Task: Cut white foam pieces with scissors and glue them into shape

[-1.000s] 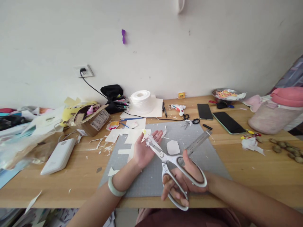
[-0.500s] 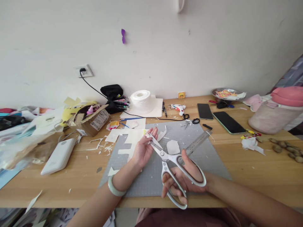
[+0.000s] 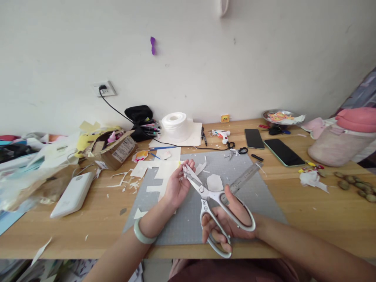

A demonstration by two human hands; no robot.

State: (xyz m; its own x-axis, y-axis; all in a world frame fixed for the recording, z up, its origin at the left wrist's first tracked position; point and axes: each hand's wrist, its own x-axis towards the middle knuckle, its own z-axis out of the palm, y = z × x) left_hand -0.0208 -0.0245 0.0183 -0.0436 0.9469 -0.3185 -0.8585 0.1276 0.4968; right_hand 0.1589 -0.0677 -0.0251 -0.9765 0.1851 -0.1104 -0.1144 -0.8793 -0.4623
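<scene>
My right hand grips a large pair of white-handled scissors, thumb through one loop and fingers through the other. The blades are slightly parted and point up and left into my left hand. There the left fingertips pinch a small white scrap of paper at the blade tips; its full shape is hidden. Under both hands lies a grey cutting mat. A white rounded paper piece rests on it beside the scissors, and a metal ruler slants behind the right hand.
Paper strips and shreds lie left of the hands. At the back stand a white roll, a glue gun and small black scissors. Two phones and a pink-lidded container are on the right; a cardboard box and power bank are left.
The scissor blades have parted a little at the tips, and the lower handle loop has shifted slightly. Both hands stay in nearly the same place.
</scene>
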